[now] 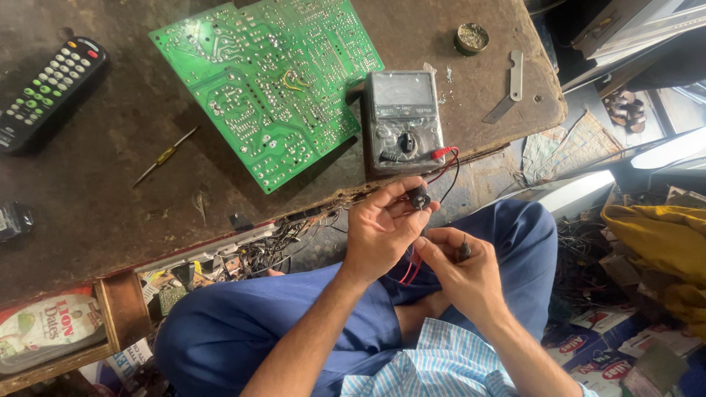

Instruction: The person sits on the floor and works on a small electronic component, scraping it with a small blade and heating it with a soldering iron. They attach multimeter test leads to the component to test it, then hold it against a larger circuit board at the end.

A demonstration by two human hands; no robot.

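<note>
My left hand pinches a small black cylindrical part between thumb and fingers, just below the table edge. My right hand holds a thin black test probe close beside it, with red and black leads running under both hands. The leads go up to a grey analogue multimeter lying on the worn brown table. A large green circuit board lies solder side up next to the meter. Both hands hover over my blue-trousered lap.
A black remote control lies at the table's left, a thin screwdriver in the middle, a small round tin and a metal blade at the right. An open drawer holds tangled wires. Boxes and yellow cloth crowd the right.
</note>
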